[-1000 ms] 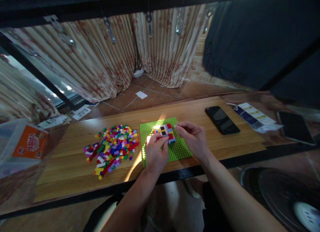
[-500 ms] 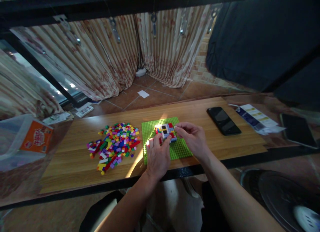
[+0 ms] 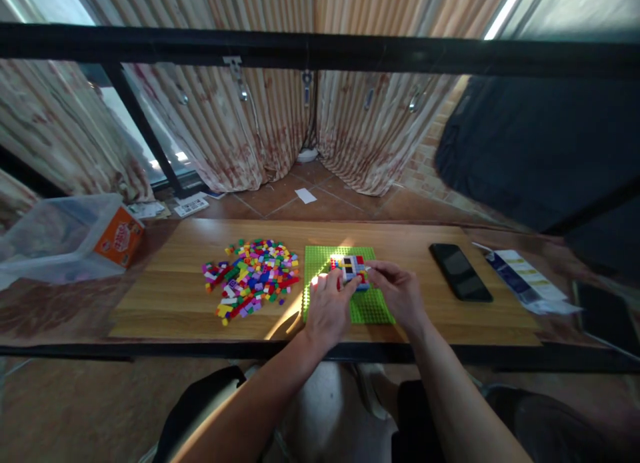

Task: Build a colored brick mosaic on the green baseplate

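Left hand (image 3: 327, 310): fingers bent, tips against the near-left edge of the brick build (image 3: 351, 266); a true grip cannot be told. Right hand (image 3: 399, 293): thumb and forefinger pinched on the build's right edge. Build is small, blocky, studded plastic in red, yellow, black, blue and grey. It sits on a flat green studded baseplate (image 3: 375, 308) on the wood-grain bench (image 3: 170, 296). Loose bricks pile (image 3: 254, 276) lies just left; glossy black phone (image 3: 460, 271) lies to the right.

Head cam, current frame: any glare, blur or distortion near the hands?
Head view: a hot sunlit patch blows out the green baseplate beside the left hand and streaks across the table; the brick build is readable. Head view: wide-angle bowing bends the table's edges; outer margins are soft and dim.
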Demonstrator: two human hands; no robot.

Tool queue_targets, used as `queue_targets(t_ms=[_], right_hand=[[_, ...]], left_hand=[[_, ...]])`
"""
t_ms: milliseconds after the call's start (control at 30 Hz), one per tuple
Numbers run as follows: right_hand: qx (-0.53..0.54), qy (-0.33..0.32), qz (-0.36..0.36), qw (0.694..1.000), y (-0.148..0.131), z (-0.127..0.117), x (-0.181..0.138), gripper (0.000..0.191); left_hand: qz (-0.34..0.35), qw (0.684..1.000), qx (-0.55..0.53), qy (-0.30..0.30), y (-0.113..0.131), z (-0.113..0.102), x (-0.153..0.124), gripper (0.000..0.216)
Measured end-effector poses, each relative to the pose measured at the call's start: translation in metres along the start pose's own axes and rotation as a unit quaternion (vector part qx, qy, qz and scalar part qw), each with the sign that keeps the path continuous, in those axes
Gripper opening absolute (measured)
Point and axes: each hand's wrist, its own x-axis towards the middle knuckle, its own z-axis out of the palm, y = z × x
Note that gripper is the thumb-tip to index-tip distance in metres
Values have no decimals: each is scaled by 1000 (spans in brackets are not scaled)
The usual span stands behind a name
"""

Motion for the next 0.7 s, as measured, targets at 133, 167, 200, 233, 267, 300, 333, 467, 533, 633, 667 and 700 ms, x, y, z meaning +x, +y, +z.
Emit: queue_targets(t_ms=[133,167,200,233,267,300,333,467,533,633,667,700], right_hand=[[-131,-29,-79,988,4,-4,-2,20],[-170,-42,-99,979,3,-5,-3,19],[-205,-55,-117,970,1,-4,-4,19],[-233,-67,-131,961,0,-3,-5,20],[-253,-79,-142,954,-1,-2,-5,20],[-267,-91,-151,947,-2,-1,-6,20],[-277,-103,-159,942,-2,1,-6,21],[-312,-133,-181,923,0,7,-7,23],[-325,-134,-186,917,0,9,-6,23],[-335,-131,-185,914,0,10,-5,23],[-334,-131,-183,915,-1,10,-5,23],[-330,-131,-180,917,-1,10,-5,22]], left_hand=[[10,1000,-17,19,-8,-5,4,51],[-3,999,-25,33,-11,-8,5,52],[-21,998,-35,49,-15,-10,6,50],[-41,996,-46,65,-19,-12,6,47],[-57,993,-58,80,-22,-15,7,44],[-70,991,-68,93,-26,-17,7,40],[-76,989,-76,101,-28,-18,7,37],[-61,991,-91,80,-28,-15,6,29],[-53,993,-92,60,-25,-12,5,28],[-47,994,-92,39,-19,-8,6,25],[-46,994,-93,34,-19,-7,6,25],[-45,994,-94,30,-18,-7,6,24]])
